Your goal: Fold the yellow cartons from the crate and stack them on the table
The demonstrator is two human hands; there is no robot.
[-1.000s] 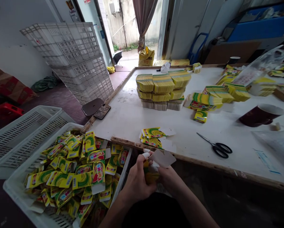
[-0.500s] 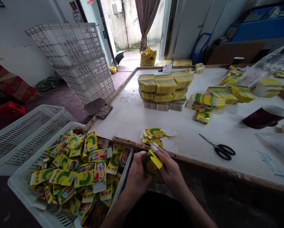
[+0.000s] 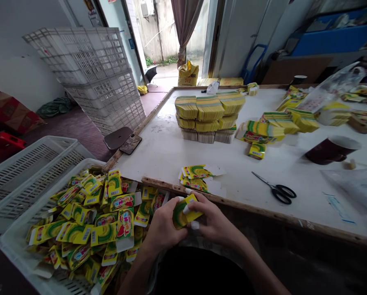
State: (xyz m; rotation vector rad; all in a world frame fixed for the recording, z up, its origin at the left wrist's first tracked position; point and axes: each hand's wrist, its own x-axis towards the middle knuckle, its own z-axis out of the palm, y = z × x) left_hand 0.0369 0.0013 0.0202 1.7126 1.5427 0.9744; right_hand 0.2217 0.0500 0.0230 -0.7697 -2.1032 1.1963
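Note:
Between my two hands is a small yellow-green carton [image 3: 180, 215], held just off the table's front edge. My left hand [image 3: 163, 225] wraps around its left side. The fingers of my right hand [image 3: 212, 215], with white coverings on the tips, are at its right-hand flap. Flat cartons [image 3: 197, 174] with white flaps lie on the table beyond my hands. To the left, a white plastic crate [image 3: 16, 250] holds a heap of similar cartons [image 3: 103, 229], several with flaps sticking out. Whether anything is inside the held carton I cannot tell.
Bundled stacks of flat cartons [image 3: 209, 116] stand mid-table, with more bundles [image 3: 289, 121] to their right. Black-handled scissors [image 3: 282, 192], a dark mug [image 3: 332, 149] and a phone [image 3: 130, 144] lie on the white table [image 3: 159, 159]. Tall stacked crates [image 3: 94, 78] stand left, before the doorway.
My hands and the carton have shifted left and slightly down. The carton's raised yellow flap has turned, and my right fingers now lie across it. The camera view has shifted slightly.

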